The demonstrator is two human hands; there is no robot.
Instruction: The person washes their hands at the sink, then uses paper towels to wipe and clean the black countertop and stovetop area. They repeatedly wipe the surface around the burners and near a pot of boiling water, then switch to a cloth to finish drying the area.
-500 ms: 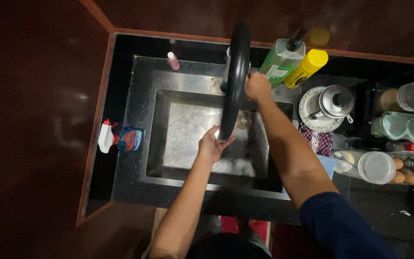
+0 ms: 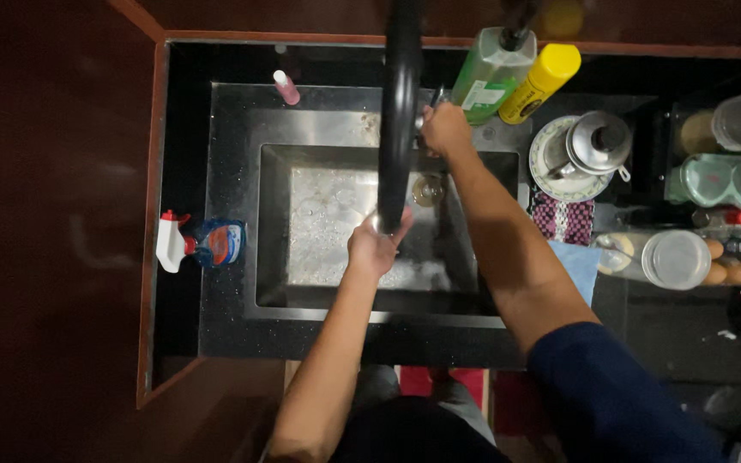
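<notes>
While holding a round black pan [image 2: 400, 111] on edge over the steel sink basin [image 2: 336, 223], the person is working at the washing/rinsing step, as far as I can judge. Left hand [image 2: 376, 244] is closing its grip on the pan's lower rim; right hand [image 2: 444, 129] is gripping something at the pan's upper part, near the sink's back edge (prob. the handle or a scrubber, can't tell which). Basin floor is looking wet w/ suds. Green soap bottle [image 2: 492, 73] and yellow bottle [image 2: 542, 81] are standing just behind on the black bench [image 2: 216, 326]; blue spray bottle [image 2: 203, 243] is lying to the left. Next move is prob. calling for a firm two-handed hold while turning the pan, since a wet rim could be slipping.
</notes>
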